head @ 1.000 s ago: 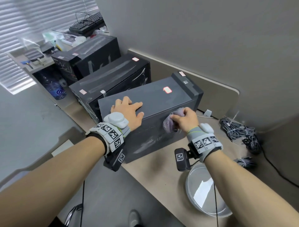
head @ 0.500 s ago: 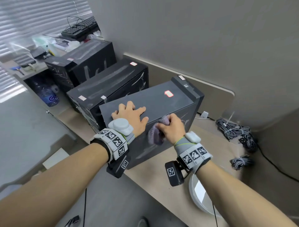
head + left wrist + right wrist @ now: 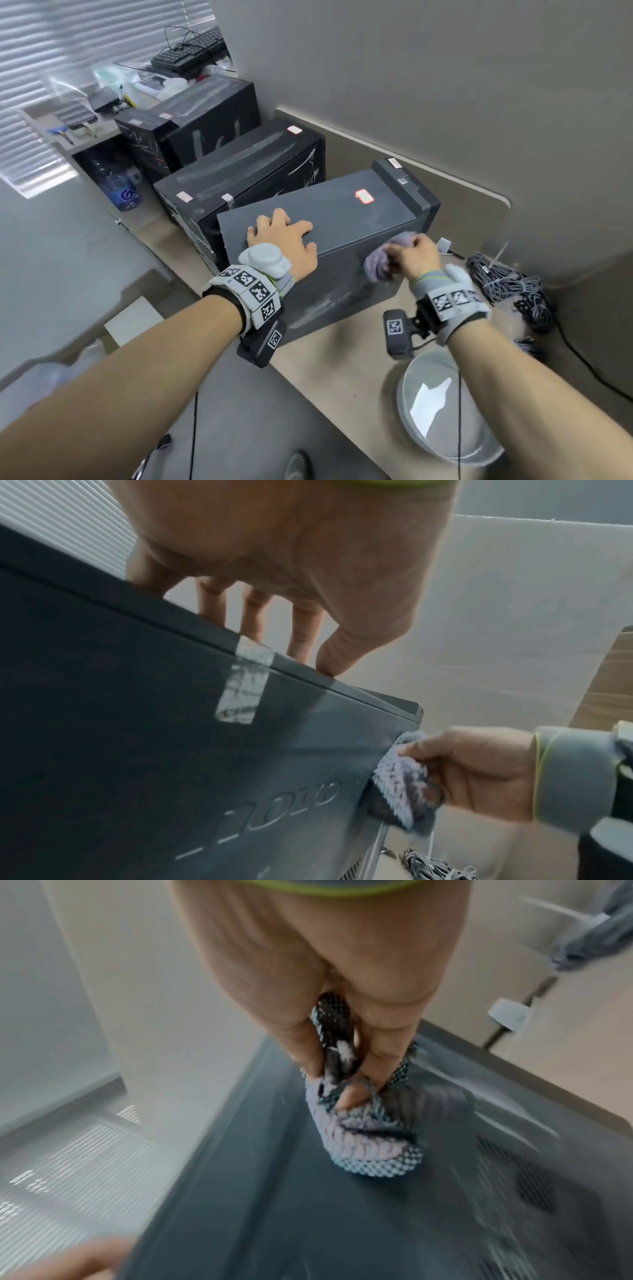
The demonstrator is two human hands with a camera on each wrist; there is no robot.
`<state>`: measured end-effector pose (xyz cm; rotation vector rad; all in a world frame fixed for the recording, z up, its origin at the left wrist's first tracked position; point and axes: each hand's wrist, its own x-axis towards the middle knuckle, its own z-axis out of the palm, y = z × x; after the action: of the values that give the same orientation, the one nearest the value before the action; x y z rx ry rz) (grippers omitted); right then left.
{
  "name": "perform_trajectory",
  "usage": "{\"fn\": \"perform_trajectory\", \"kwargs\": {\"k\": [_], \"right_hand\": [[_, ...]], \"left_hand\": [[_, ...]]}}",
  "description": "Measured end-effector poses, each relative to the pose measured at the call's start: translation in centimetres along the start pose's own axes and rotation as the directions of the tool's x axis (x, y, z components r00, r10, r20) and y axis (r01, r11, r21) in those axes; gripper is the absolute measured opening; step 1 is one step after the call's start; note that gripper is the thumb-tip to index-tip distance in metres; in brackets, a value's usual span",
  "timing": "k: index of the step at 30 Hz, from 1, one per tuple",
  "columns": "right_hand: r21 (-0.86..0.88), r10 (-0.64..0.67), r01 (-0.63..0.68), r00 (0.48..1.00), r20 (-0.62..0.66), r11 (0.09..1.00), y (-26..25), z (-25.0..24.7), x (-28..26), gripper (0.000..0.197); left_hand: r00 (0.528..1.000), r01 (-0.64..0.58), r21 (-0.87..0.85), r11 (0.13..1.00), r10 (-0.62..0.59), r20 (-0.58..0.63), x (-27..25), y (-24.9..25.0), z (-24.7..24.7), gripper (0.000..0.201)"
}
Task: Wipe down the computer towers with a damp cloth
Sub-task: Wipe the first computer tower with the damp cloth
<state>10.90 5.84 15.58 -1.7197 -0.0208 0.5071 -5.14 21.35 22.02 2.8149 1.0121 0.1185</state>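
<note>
Currently the right hand (image 3: 419, 257) holds a bunched cloth (image 3: 380, 262), fingers curled tight around it, pressing it against the upper side panel of the nearest tower (image 3: 342, 219), close to its top edge toward the far end. Right wrist view is motion-blurred, but the cloth is clearly gripped and touching the panel. Left hand (image 3: 284, 240) lies flat on the top of that tower near its front end, fingers spread and straight, holding nothing. Left wrist view shows a strip of tape (image 3: 245, 685) folded over the top edge, below the fingertips (image 3: 327, 666). Nearest tower sits on the desk (image 3: 342, 370), tilted relative to the two other towers (image 3: 239, 171) lined up beside it. A clear bowl (image 3: 442, 407) sits on the desk near the right forearm. Cable bundles (image 3: 507, 284) lie to the right by the wall. A keyboard (image 3: 191, 51) sits at the far end.
</note>
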Motion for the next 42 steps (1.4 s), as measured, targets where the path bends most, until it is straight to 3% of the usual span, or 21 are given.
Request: {"fn": "perform_trajectory", "kwargs": {"k": [5, 10, 14, 17, 22, 29, 33, 36, 42], "right_hand": [[0.117, -0.038, 0.029, 0.996, 0.078, 0.993, -1.0, -1.1, 0.8, 0.029], [0.121, 0.121, -0.130, 0.989, 0.079, 0.984, 0.9, -1.2, 1.3, 0.029], [0.224, 0.009, -0.032, 0.995, 0.102, 0.974, -2.0, -2.8, 2.2, 0.030], [0.294, 0.034, -0.059, 0.995, 0.091, 0.954, -1.9, -3.8, 3.3, 0.030], [0.173, 0.208, -0.226, 0.971, 0.116, 0.959, 2.2, -2.2, 3.1, 0.023], [0.218, 0.032, -0.058, 0.992, 0.119, 0.974, -0.9, -3.6, 4.0, 0.030], [0.144, 0.173, -0.184, 0.982, 0.081, 0.972, 1.9, -3.2, 4.6, 0.029], [0.104, 0.254, -0.269, 0.957, 0.140, 0.957, 4.3, -1.3, 3.4, 0.020], [0.212, 0.083, -0.121, 0.980, 0.184, 0.970, 0.5, -2.1, 3.3, 0.028]], "left_hand": [[0.997, 0.078, -0.095, 0.992, -0.077, 0.013, 0.7, 1.3, -0.3, 0.032], [0.997, 0.062, -0.018, 0.998, -0.061, 0.053, 2.5, 3.8, -0.9, 0.041], [0.996, 0.004, -0.011, 1.000, -0.003, 0.086, 3.3, 3.6, 0.3, 0.049], [0.998, -0.016, 0.015, 1.000, 0.015, 0.068, 3.3, 3.7, 0.6, 0.044], [0.997, -0.028, 0.056, 0.998, 0.023, 0.078, 3.3, 3.7, 0.5, 0.043], [0.998, -0.038, 0.067, 0.997, 0.035, 0.048, 2.9, 3.6, 0.7, 0.042], [0.998, -0.037, 0.061, 0.997, 0.034, 0.052, 2.8, 3.7, 0.6, 0.042], [0.997, -0.033, 0.075, 0.997, 0.028, 0.069, 2.6, 3.8, 0.4, 0.043], [0.996, -0.044, 0.085, 0.995, 0.037, 0.076, 2.6, 3.7, 0.1, 0.044]]}}
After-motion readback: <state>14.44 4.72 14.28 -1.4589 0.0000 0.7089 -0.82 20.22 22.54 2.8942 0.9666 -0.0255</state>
